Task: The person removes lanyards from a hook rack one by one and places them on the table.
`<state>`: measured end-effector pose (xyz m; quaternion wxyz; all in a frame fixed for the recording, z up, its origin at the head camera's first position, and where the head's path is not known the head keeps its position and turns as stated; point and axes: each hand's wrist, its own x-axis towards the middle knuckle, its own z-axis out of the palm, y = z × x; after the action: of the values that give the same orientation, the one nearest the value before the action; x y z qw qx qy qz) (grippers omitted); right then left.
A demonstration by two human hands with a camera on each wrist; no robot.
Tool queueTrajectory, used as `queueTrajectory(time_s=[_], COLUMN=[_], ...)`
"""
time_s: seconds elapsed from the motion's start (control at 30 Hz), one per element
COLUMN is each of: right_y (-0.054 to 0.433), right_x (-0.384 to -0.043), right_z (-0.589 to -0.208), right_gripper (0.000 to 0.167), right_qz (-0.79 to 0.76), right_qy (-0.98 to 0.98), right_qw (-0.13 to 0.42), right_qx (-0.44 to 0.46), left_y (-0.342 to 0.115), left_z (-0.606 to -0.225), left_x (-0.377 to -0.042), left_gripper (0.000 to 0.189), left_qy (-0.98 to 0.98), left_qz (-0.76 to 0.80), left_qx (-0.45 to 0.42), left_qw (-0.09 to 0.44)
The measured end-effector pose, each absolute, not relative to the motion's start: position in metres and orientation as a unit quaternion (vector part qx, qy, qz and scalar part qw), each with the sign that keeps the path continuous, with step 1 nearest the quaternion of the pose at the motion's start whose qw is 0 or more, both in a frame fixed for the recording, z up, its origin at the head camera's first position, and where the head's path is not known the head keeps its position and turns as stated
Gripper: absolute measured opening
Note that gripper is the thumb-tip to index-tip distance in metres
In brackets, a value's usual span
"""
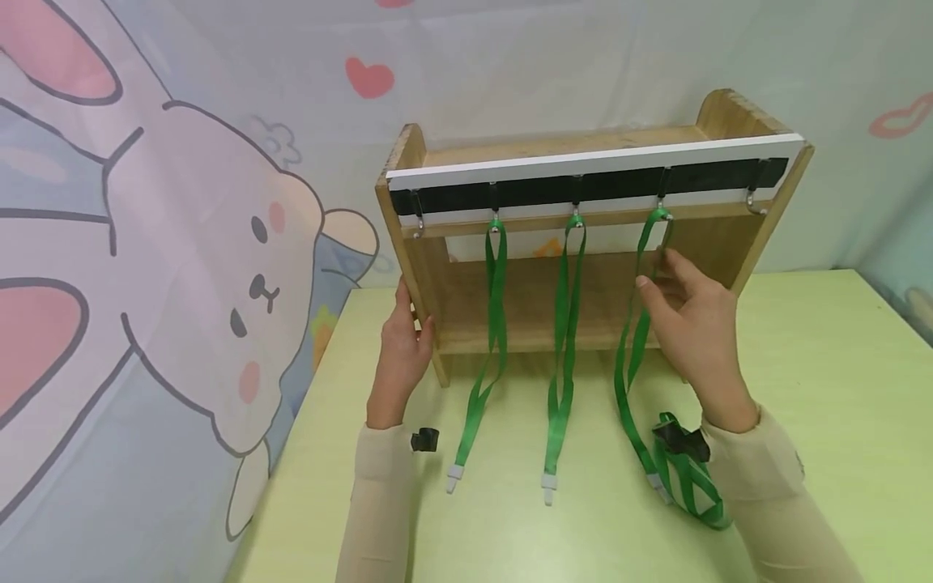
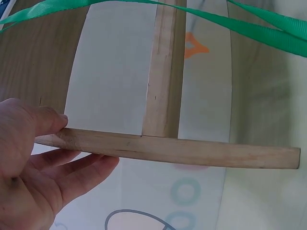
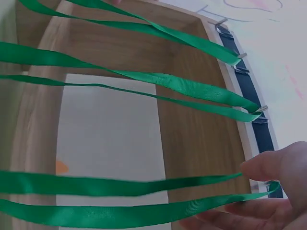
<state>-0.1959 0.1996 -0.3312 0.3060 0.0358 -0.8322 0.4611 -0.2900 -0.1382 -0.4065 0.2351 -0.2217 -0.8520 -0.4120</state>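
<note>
A wooden rack (image 1: 547,344) stands on the table, with metal hooks along a black strip (image 1: 535,193). My left hand (image 1: 404,348) grips its left side panel (image 2: 206,151), thumb on one face and fingers on the other. Green lanyards hang from three hooks: a left lanyard (image 1: 496,316), a middle lanyard (image 1: 561,348) and a right lanyard (image 1: 623,380). Beside the right lanyard's top is my right hand (image 1: 692,324), its thumb and fingers spread apart around the straps. In the right wrist view the thumb (image 3: 264,165) covers part of one strap.
More green lanyard straps (image 1: 692,486) lie bunched on the table by my right wrist. The outer left hook (image 1: 418,223) and outer right hook (image 1: 754,202) carry nothing. Behind the rack is a cartoon-printed cloth (image 1: 510,73). The table (image 1: 824,364) is pale yellow-green.
</note>
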Motion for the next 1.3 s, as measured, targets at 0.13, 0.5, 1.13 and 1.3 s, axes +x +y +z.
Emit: queueTrajectory(time_s=[0.13,0.5,1.13,1.3], right_y=[0.195,0.189,0.178,0.181], right_x=[-0.205,-0.215,-0.197,-0.19], right_z=[-0.329,-0.328,-0.329,-0.329], right_gripper=[0.03,0.022,0.024,0.024], right_qz=[0.46,0.408,0.448,0.467], right_qy=[-0.829,-0.838,-0.809,-0.809], right_qw=[0.317,0.36,0.373,0.344], right_qx=[0.037,0.035,0.072,0.093], left_y=[-0.137,-0.134,-0.138,-0.14], left_z=[-0.407,-0.408,-0.413,-0.411], left_x=[-0.291,-0.29,-0.291,-0.291], left_gripper=[0.072,0.071,0.072,0.072], left_qy=[-0.85,-0.85,-0.849,-0.85], left_qz=[-0.411,-0.409,-0.414,-0.409], left_qx=[-0.227,-0.231,-0.227,-0.226], left_qw=[0.237,0.241,0.238,0.244])
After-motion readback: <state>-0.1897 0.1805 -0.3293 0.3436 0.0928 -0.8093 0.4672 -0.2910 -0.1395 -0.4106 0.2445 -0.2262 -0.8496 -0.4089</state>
